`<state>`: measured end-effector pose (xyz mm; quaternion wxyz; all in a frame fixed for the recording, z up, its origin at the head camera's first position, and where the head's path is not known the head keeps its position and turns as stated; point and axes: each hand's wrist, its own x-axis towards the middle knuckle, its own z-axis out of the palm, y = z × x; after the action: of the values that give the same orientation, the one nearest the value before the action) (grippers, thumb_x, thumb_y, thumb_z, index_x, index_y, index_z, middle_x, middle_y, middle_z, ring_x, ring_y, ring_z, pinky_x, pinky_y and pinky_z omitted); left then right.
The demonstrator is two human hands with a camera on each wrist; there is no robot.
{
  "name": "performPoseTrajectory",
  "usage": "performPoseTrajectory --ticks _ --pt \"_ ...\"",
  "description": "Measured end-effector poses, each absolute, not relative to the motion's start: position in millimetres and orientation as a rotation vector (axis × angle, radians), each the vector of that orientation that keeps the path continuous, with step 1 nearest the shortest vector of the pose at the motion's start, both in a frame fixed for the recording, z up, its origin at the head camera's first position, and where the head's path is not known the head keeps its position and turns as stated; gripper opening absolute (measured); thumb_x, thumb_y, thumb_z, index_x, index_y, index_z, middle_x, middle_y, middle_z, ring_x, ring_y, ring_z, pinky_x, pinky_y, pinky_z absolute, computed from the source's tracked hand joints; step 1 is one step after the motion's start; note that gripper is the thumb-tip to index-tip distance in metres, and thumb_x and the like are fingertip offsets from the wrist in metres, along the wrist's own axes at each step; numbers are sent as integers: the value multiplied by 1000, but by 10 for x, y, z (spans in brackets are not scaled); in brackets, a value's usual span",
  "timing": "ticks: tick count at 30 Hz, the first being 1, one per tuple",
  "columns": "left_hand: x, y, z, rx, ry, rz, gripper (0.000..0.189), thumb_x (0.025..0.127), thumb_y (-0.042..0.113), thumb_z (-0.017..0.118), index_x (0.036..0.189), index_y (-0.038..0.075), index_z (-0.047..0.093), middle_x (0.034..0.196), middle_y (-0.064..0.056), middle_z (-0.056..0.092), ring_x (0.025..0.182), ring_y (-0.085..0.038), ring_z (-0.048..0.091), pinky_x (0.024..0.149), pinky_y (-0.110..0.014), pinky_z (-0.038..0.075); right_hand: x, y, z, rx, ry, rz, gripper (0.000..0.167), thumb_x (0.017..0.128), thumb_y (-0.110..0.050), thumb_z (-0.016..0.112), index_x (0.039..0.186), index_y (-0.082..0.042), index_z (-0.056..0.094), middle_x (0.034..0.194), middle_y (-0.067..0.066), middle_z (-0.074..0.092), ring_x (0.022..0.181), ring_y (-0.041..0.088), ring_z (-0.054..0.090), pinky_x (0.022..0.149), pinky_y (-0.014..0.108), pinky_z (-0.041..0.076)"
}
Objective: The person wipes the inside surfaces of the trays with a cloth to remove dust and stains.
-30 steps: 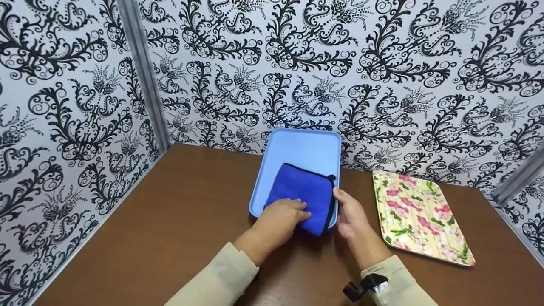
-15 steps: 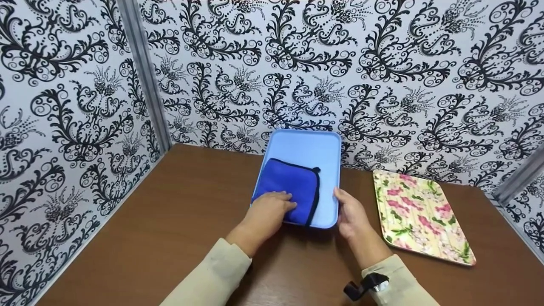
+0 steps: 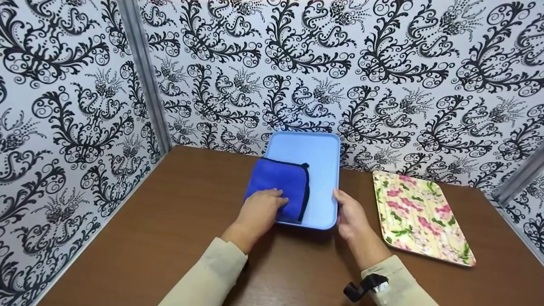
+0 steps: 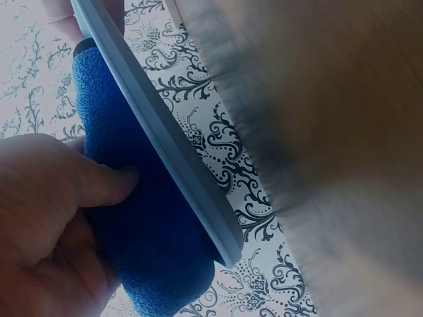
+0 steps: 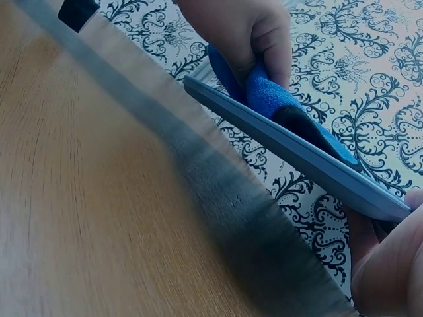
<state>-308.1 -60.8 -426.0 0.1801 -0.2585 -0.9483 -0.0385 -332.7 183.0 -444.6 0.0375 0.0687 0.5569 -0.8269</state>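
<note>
A light blue tray (image 3: 325, 178) is held up at a tilt, and my right hand (image 3: 352, 214) grips its right edge with the thumb on the upper face. My left hand (image 3: 258, 210) holds a folded blue cleaning cloth (image 3: 280, 176) with black edging against the tray's left part. In the left wrist view the thumb lies on the fuzzy cloth (image 4: 152, 218), beside the tray's rim (image 4: 162, 132). The right wrist view shows the cloth (image 5: 268, 96) bunched under the left hand (image 5: 241, 33) on the tray's far side. The left fingertips are partly hidden.
A floral tray (image 3: 420, 216) in yellow, pink and green lies at the right of the brown table (image 3: 170, 221). Patterned black and white walls (image 3: 229, 72) stand behind and to the left. A black strap (image 3: 365, 287) is around the right wrist.
My left hand has slid the cloth leftward across the tray, from its lower right to its left side, baring the right part. The right hand has stayed in place on the tray.
</note>
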Motion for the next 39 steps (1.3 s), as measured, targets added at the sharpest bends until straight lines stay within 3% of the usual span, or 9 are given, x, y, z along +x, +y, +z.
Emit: performPoseTrajectory --ticks 5,12,19,26,34,39 --pt "-3130 -619 -4310 -680 -2704 -221 42 93 -1 65 130 15 74 137 -5 71 132 -22 64 113 -39 51 -3321 1824 -4442 212 1736 -2531 20 110 -23 48 111 -13 65 90 -5 72 84 12 68 77 30 57" --pt "-3130 -596 -4327 -593 -2674 -394 38 94 5 65 131 8 72 137 -7 71 131 -24 65 113 -39 52 -3299 1821 -4423 192 1721 -2538 19 110 -24 50 109 -14 67 90 -5 72 86 12 68 79 30 57" --pt "-3120 -503 -4326 -443 -2702 -681 40 96 9 66 136 11 70 139 -7 70 132 -26 64 113 -44 51 -3302 1794 -4432 203 1743 -2539 20 109 -23 50 110 -12 67 90 -4 73 85 12 69 78 30 57" --pt "-3145 -355 -4313 -335 -2660 -867 42 95 12 64 136 15 70 137 -5 71 127 -27 67 107 -47 55 -3319 1780 -4469 202 1729 -2561 22 109 -20 49 102 -12 68 87 -3 74 80 13 72 74 29 60" --pt "-3167 -188 -4259 -296 -2615 -962 41 95 12 65 135 16 71 133 -4 73 125 -27 69 106 -45 56 -3326 1770 -4475 178 1707 -2582 23 110 -17 47 107 -9 67 86 -1 74 81 13 71 76 28 59" --pt "-3188 -90 -4207 -306 -2619 -976 41 96 13 65 136 16 70 135 -4 72 126 -27 68 108 -44 55 -3319 1766 -4465 176 1704 -2580 23 110 -17 47 101 -12 68 87 -1 73 82 14 71 76 30 59"
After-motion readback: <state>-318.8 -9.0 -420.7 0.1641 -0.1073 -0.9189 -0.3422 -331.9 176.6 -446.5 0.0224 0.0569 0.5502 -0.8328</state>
